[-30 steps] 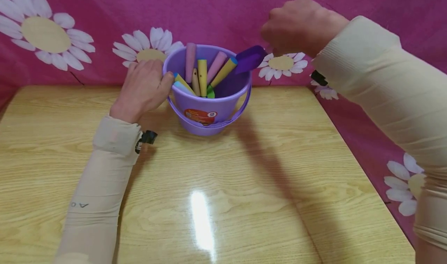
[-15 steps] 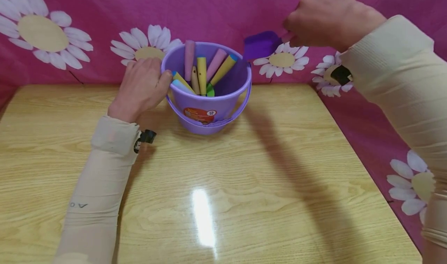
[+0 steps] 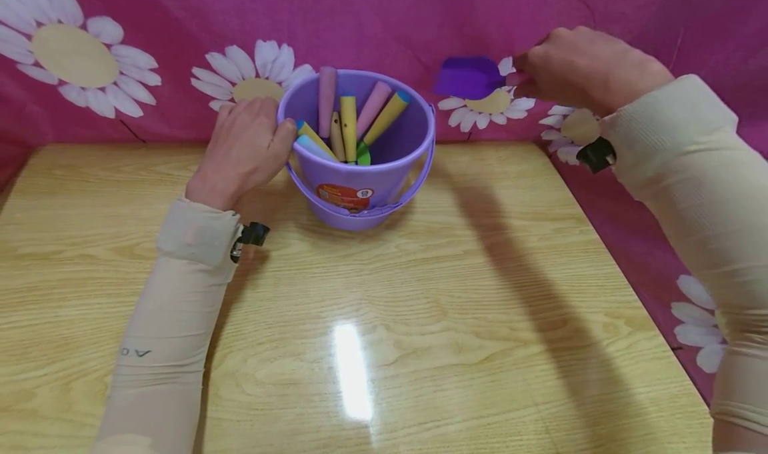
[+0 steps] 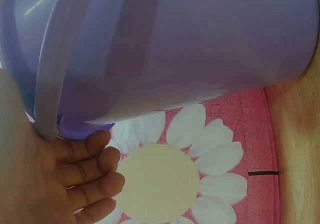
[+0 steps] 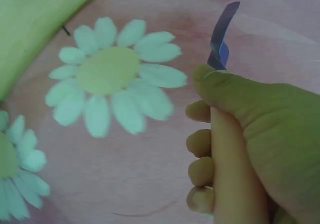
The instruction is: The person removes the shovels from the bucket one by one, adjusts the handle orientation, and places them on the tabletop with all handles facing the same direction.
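A light purple bucket stands upright near the table's back edge, its handle hanging down in front. My left hand holds the bucket's left rim, thumb on top; in the left wrist view the other fingers are bent below the handle's joint. Off to the right, in the air, my right hand grips a small toy shovel with a dark purple blade. Its pale, pinkish handle shows inside the fist in the right wrist view. The blade points left, apart from the bucket.
Several tools stand in the bucket with handles up, among them a pink handle and a yellow handle. Below lies a wood-grain table. A magenta cloth with white daisies rises behind and along the right side.
My right hand has carried the shovel rightward, away from above the bucket's right rim, then slightly down. The left hand has stayed on the bucket.
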Motion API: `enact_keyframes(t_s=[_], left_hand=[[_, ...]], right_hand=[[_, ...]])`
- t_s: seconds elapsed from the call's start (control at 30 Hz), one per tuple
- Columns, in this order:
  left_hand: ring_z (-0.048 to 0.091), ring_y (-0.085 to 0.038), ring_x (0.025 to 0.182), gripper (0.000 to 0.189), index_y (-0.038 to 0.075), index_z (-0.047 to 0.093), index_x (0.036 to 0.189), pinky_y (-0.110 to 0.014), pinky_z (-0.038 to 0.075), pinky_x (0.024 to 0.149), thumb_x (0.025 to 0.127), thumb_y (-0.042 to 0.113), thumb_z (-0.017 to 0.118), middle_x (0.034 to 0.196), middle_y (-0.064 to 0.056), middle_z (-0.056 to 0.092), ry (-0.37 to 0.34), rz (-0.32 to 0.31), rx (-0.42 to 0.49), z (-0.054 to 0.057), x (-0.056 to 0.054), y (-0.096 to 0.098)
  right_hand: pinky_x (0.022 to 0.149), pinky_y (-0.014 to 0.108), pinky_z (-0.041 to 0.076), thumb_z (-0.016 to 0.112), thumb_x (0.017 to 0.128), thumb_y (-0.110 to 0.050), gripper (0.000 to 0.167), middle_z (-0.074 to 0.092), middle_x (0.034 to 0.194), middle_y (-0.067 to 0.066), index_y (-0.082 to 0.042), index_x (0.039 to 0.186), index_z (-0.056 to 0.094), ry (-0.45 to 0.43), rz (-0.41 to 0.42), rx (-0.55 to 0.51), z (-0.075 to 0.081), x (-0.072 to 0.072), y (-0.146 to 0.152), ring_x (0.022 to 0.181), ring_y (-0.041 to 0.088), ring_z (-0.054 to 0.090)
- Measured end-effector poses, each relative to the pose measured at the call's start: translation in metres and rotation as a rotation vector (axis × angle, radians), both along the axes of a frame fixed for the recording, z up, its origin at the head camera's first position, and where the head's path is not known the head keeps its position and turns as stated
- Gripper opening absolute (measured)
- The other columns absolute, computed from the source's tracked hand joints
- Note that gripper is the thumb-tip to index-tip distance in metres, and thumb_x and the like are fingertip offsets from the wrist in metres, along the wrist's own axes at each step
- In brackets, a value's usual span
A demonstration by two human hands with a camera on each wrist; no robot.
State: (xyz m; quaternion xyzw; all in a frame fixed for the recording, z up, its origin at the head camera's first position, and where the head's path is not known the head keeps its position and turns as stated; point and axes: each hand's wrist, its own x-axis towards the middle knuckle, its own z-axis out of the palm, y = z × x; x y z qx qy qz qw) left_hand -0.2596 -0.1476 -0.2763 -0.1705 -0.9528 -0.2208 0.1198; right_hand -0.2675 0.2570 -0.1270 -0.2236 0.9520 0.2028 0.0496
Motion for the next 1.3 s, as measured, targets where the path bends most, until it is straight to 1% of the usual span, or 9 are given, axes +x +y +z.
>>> enact_keyframes(t_s=[0.1, 0.17, 0.27, 0.5, 0.77, 0.97, 1.1, 1.17, 1.3], left_hand=[[0.054, -0.040, 0.103, 0.048, 0.001, 0.055, 0.100, -0.054, 0.035, 0.098, 0.104, 0.040, 0.027, 0.095, -0.017, 0.056, 0.005, 0.000, -0.001, 0.000, 0.001, -0.001], [0.054, -0.040, 0.103, 0.048, 0.001, 0.055, 0.100, -0.054, 0.035, 0.098, 0.103, 0.039, 0.027, 0.095, -0.017, 0.057, 0.005, 0.000, -0.001, 0.001, 0.002, -0.002], [0.055, -0.041, 0.104, 0.048, 0.000, 0.055, 0.101, -0.055, 0.036, 0.099, 0.104, 0.039, 0.027, 0.096, -0.018, 0.057, 0.006, 0.006, 0.000, 0.001, 0.003, -0.004], [0.056, -0.043, 0.105, 0.047, -0.001, 0.055, 0.099, -0.056, 0.035, 0.098, 0.103, 0.038, 0.029, 0.097, -0.019, 0.058, 0.021, 0.019, 0.009, 0.002, 0.006, -0.009], [0.056, -0.043, 0.105, 0.047, 0.000, 0.055, 0.100, -0.056, 0.034, 0.100, 0.103, 0.038, 0.029, 0.098, -0.019, 0.059, 0.010, 0.019, 0.014, 0.003, 0.008, -0.011], [0.055, -0.042, 0.106, 0.048, -0.001, 0.056, 0.103, -0.056, 0.034, 0.101, 0.103, 0.039, 0.029, 0.099, -0.020, 0.059, 0.002, 0.007, 0.016, 0.002, 0.009, -0.010], [0.055, -0.042, 0.106, 0.048, -0.001, 0.056, 0.104, -0.056, 0.034, 0.101, 0.103, 0.039, 0.029, 0.099, -0.020, 0.059, 0.001, 0.007, 0.013, 0.003, 0.010, -0.009], [0.054, -0.042, 0.105, 0.048, -0.001, 0.056, 0.105, -0.056, 0.034, 0.101, 0.103, 0.039, 0.029, 0.100, -0.020, 0.059, 0.003, 0.006, 0.011, 0.003, 0.010, -0.009], [0.054, -0.042, 0.104, 0.048, -0.001, 0.056, 0.105, -0.056, 0.035, 0.100, 0.103, 0.038, 0.029, 0.100, -0.020, 0.059, 0.004, 0.009, 0.009, 0.003, 0.012, -0.011]], right_hand=[[0.073, 0.054, 0.062, 0.062, 0.103, -0.023, 0.028, 0.071, 0.090, 0.021, 0.000, 0.120, 0.064, -0.049, -0.065, -0.036, -0.013, -0.002, 0.009, 0.068, 0.030, 0.069], [0.065, 0.048, 0.059, 0.057, 0.105, -0.026, 0.027, 0.067, 0.085, 0.018, -0.002, 0.117, 0.062, -0.071, -0.106, -0.063, -0.022, -0.004, 0.014, 0.067, 0.029, 0.066], [0.063, 0.042, 0.053, 0.049, 0.108, -0.031, 0.030, 0.062, 0.080, 0.014, -0.003, 0.115, 0.059, -0.092, -0.144, -0.099, -0.038, -0.007, 0.023, 0.068, 0.029, 0.063], [0.069, 0.053, 0.050, 0.042, 0.109, -0.030, 0.034, 0.064, 0.086, 0.022, 0.001, 0.110, 0.054, -0.058, -0.146, -0.146, -0.080, -0.007, 0.048, 0.080, 0.043, 0.066], [0.085, 0.065, 0.049, 0.032, 0.110, -0.026, 0.035, 0.059, 0.100, 0.038, 0.007, 0.108, 0.043, -0.058, -0.215, -0.311, -0.137, -0.003, 0.069, 0.099, 0.058, 0.061], [0.089, 0.064, 0.049, 0.023, 0.110, -0.032, 0.048, 0.058, 0.111, 0.039, 0.010, 0.118, 0.043, -0.154, -0.379, -0.303, -0.166, -0.005, 0.085, 0.103, 0.056, 0.061], [0.088, 0.060, 0.048, 0.031, 0.109, -0.034, 0.050, 0.054, 0.110, 0.032, 0.011, 0.126, 0.042, -0.226, -0.519, -0.383, -0.180, -0.004, 0.094, 0.099, 0.047, 0.057], [0.087, 0.060, 0.047, 0.030, 0.109, -0.039, 0.054, 0.053, 0.112, 0.030, 0.009, 0.130, 0.042, -0.251, -0.591, -0.412, -0.185, -0.002, 0.098, 0.100, 0.045, 0.055], [0.089, 0.067, 0.048, 0.022, 0.108, -0.046, 0.062, 0.052, 0.120, 0.034, 0.008, 0.135, 0.039, -0.271, -0.649, -0.441, -0.193, 0.000, 0.104, 0.105, 0.050, 0.056]])
